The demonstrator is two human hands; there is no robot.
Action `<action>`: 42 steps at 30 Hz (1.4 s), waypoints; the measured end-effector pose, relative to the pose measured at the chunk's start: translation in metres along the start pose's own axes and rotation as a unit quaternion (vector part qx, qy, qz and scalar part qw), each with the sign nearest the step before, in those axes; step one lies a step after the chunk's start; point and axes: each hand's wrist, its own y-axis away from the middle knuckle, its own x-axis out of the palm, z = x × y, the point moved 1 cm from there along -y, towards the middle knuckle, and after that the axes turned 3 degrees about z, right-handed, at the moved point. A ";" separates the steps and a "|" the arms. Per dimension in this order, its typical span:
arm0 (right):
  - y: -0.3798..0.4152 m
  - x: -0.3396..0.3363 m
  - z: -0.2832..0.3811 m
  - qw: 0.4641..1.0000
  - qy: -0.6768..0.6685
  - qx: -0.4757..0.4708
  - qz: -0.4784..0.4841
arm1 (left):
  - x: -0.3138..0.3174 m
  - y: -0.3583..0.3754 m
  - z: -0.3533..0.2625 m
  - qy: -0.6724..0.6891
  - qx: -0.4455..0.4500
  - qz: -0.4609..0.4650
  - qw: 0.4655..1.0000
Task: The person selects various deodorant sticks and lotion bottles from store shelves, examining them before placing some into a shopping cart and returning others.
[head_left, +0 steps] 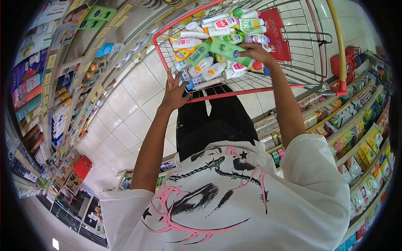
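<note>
A red wire shopping cart [251, 91] stands in front of me, holding several lotion and deodorant bottles in white, green, pink and yellow. My right hand [256, 52] reaches into the cart and grips a green bottle with a blue cap [224, 48] that lies on top of the pile. My left hand [174, 93] rests on the cart's near left rim with its fingers spread, next to a small blue-and-white bottle [189, 79]. My white printed T-shirt and black trousers fill the lower part of the view.
Store shelves packed with boxes and bottles [50, 83] line the left side of the aisle, and more stocked shelves [360, 125] line the right. White tiled floor [125, 108] runs between them. A red stand [82, 166] sits lower left.
</note>
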 end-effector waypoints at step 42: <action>0.116 0.096 0.205 0.936 -0.265 -0.233 -0.018 | -0.146 0.011 -0.130 0.621 0.063 -0.117 0.772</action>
